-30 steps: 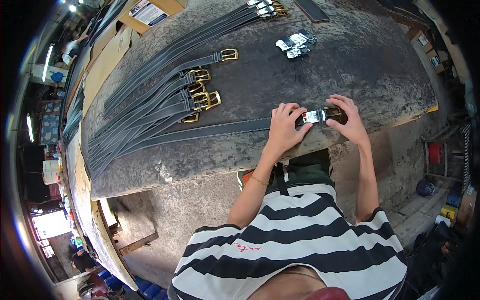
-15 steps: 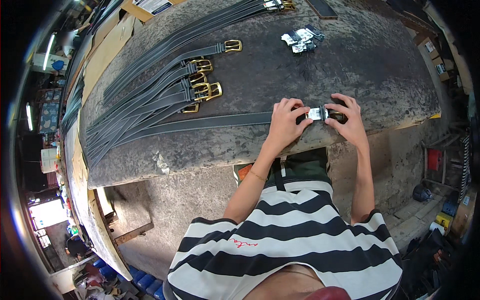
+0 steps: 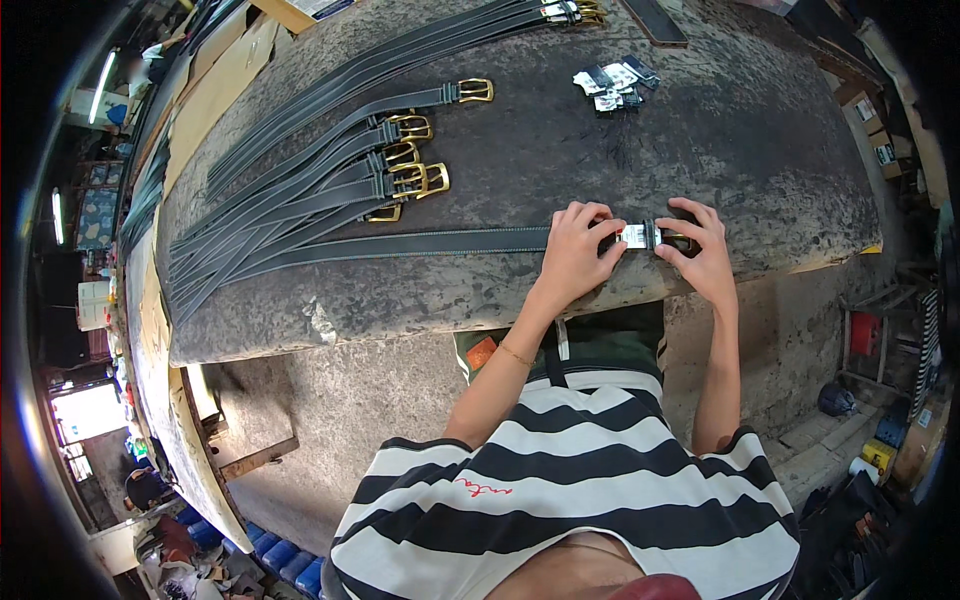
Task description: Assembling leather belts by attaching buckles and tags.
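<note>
A dark grey belt [image 3: 440,241] with pale edge stitching lies across the near part of the worktable [image 3: 520,180]. My left hand [image 3: 580,252] is closed on the belt, fingers and thumb beside a white-and-black tag [image 3: 633,236] that sits around the strap. On the tag's other side, my right hand [image 3: 703,255] pinches the belt's buckle end with thumb and fingers. That hand mostly hides the buckle. Left of my hands lie several similar belts [image 3: 330,170] with gold buckles [image 3: 411,180], their straps overlapping.
A small pile of tags [image 3: 615,82] lies beyond my hands. Another bundle of belts [image 3: 430,50] stretches along the far left, tags near its buckles. A dark flat bar [image 3: 653,20] rests at the far edge. Cardboard [image 3: 220,90] lines the table's left side.
The view has shifted slightly. Both hands stay at the belt's buckle end, and the tag between them shows a little more plainly.
</note>
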